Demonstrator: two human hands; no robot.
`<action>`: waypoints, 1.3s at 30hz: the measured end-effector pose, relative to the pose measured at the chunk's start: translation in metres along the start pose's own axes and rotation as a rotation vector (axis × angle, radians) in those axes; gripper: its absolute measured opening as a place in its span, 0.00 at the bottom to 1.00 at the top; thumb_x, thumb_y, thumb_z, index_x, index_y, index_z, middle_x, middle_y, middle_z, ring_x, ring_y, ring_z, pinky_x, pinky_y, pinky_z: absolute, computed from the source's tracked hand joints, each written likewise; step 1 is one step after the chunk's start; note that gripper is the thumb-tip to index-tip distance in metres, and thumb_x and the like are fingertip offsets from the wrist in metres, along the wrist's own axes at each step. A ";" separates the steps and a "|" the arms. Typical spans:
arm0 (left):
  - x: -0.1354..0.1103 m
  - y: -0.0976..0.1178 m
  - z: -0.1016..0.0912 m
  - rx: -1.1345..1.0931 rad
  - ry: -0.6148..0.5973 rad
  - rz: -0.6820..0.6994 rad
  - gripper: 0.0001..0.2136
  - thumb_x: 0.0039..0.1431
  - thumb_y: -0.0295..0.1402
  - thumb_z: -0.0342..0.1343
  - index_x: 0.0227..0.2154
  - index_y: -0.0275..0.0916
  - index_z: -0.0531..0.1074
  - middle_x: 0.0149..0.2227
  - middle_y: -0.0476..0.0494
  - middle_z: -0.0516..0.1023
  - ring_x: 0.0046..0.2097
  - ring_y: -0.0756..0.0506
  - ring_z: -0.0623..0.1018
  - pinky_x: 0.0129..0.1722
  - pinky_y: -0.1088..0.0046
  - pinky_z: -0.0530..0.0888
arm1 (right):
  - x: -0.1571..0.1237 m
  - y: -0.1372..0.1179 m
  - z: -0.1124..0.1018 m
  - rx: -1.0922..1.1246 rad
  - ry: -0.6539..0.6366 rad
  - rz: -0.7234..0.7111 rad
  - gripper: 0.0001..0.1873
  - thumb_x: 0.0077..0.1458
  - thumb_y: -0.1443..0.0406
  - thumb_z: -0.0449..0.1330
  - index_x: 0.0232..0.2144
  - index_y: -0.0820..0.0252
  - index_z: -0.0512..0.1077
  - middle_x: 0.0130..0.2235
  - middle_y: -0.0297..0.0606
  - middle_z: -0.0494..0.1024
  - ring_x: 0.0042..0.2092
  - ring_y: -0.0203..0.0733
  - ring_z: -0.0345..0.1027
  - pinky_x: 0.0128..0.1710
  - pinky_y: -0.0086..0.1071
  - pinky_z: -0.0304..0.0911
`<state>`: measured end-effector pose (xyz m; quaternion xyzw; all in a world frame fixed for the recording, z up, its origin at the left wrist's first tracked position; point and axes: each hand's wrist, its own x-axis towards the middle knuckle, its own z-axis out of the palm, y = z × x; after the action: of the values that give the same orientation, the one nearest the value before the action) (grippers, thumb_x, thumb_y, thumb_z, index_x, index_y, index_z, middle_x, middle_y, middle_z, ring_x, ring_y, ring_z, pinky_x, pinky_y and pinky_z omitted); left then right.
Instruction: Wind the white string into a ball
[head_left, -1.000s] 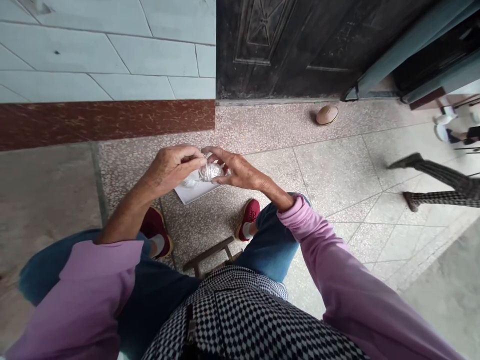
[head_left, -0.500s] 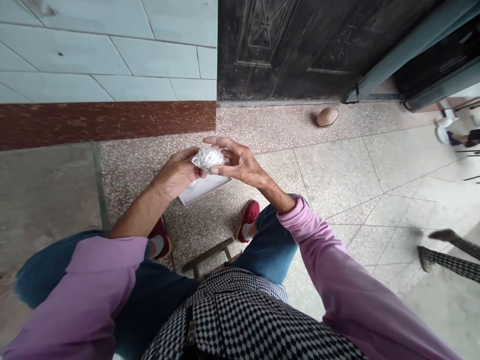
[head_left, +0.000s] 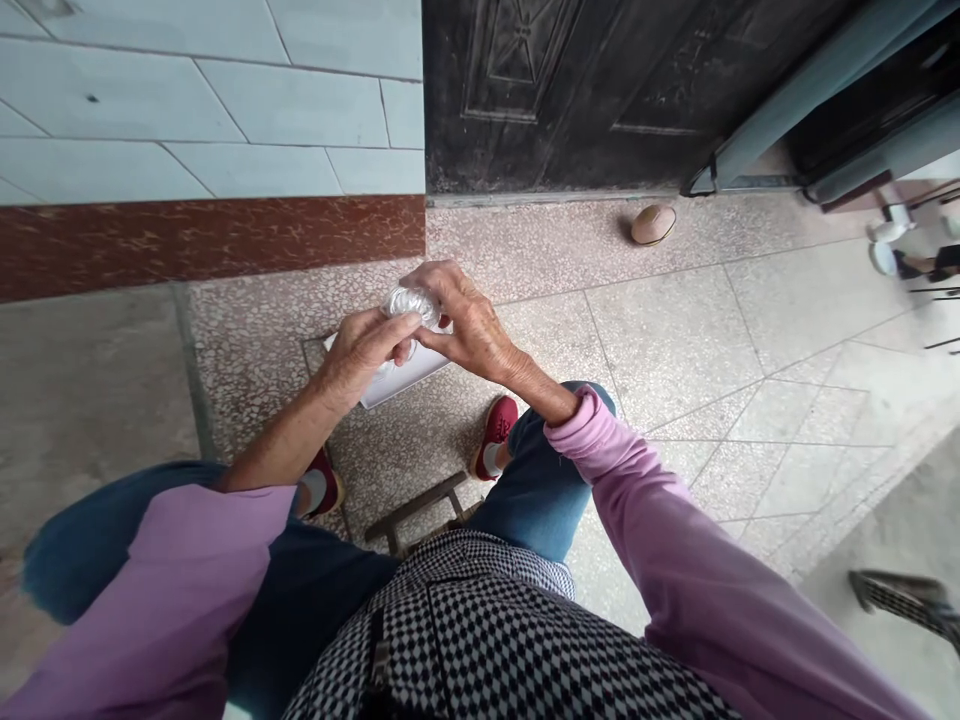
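Between my two hands is a rounded bundle of shiny white plastic (head_left: 411, 302), its surface in fine curved folds or strands. My left hand (head_left: 361, 350) grips it from the left, thumb lying across its near side. From the right, my right hand (head_left: 471, 325) curls its fingers over the far side, with the thumb underneath near the left fingertips. Just below the hands, a shallow white tray (head_left: 409, 382) lies on the speckled floor, partly covered by them. Some clear or white material shows at the tray's left part, too hidden to name.
A pinkish rounded object (head_left: 653, 225) sits on the floor by the dark door (head_left: 555, 110). A tiled wall (head_left: 225, 100) stands ahead left. A wooden stool frame (head_left: 420, 505) shows between my legs. At the right edge is another person's blurred leg (head_left: 904, 598).
My right fingers have closed over the bundle, and my left thumb has come across its front. The bundle has turned, showing rounder folds. The person's leg at the right has shifted.
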<state>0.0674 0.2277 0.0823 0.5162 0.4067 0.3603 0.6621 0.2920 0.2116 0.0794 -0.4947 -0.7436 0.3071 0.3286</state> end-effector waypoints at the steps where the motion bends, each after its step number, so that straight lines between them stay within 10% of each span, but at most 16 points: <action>1: 0.000 -0.001 0.000 -0.001 0.008 -0.004 0.29 0.63 0.57 0.82 0.23 0.43 0.76 0.24 0.45 0.73 0.28 0.47 0.71 0.30 0.68 0.70 | 0.000 -0.001 -0.001 0.018 -0.020 0.026 0.26 0.82 0.59 0.82 0.74 0.47 0.85 0.77 0.52 0.83 0.76 0.69 0.78 0.67 0.53 0.91; 8: 0.003 0.007 -0.002 -0.059 -0.107 -0.070 0.26 0.63 0.54 0.81 0.25 0.42 0.77 0.25 0.43 0.74 0.28 0.46 0.72 0.31 0.66 0.73 | 0.000 0.004 -0.016 0.199 -0.060 -0.018 0.26 0.86 0.54 0.82 0.75 0.57 0.86 0.76 0.55 0.83 0.63 0.61 0.82 0.62 0.47 0.89; 15: 0.002 0.007 -0.009 0.174 -0.050 -0.035 0.11 0.69 0.40 0.77 0.35 0.41 0.87 0.29 0.46 0.76 0.28 0.47 0.71 0.30 0.69 0.66 | 0.007 0.008 -0.023 0.028 0.009 0.050 0.28 0.84 0.63 0.79 0.80 0.52 0.85 0.78 0.54 0.80 0.77 0.72 0.73 0.74 0.59 0.82; 24: 0.006 0.014 -0.021 0.340 -0.114 0.007 0.10 0.71 0.38 0.71 0.33 0.42 0.86 0.24 0.48 0.72 0.26 0.46 0.66 0.29 0.68 0.60 | 0.006 0.011 -0.020 -0.043 -0.307 0.097 0.25 0.74 0.80 0.79 0.66 0.59 0.88 0.66 0.48 0.86 0.67 0.61 0.81 0.74 0.46 0.76; 30: 0.010 0.018 -0.023 0.344 -0.199 0.050 0.16 0.60 0.44 0.80 0.29 0.43 0.79 0.27 0.48 0.73 0.31 0.46 0.68 0.31 0.69 0.62 | 0.003 0.020 -0.028 0.402 -0.531 0.178 0.27 0.65 0.76 0.85 0.62 0.62 0.83 0.53 0.38 0.90 0.45 0.44 0.77 0.46 0.32 0.72; 39: 0.017 0.008 -0.013 -0.197 0.016 -0.054 0.26 0.53 0.50 0.93 0.33 0.43 0.81 0.35 0.43 0.80 0.35 0.43 0.78 0.33 0.69 0.76 | 0.005 0.020 -0.018 0.758 -0.333 0.225 0.49 0.55 0.50 0.95 0.71 0.55 0.82 0.54 0.42 0.90 0.52 0.53 0.84 0.48 0.36 0.83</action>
<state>0.0619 0.2498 0.0858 0.4348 0.3882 0.3847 0.7157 0.3156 0.2252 0.0754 -0.3607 -0.5624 0.6682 0.3272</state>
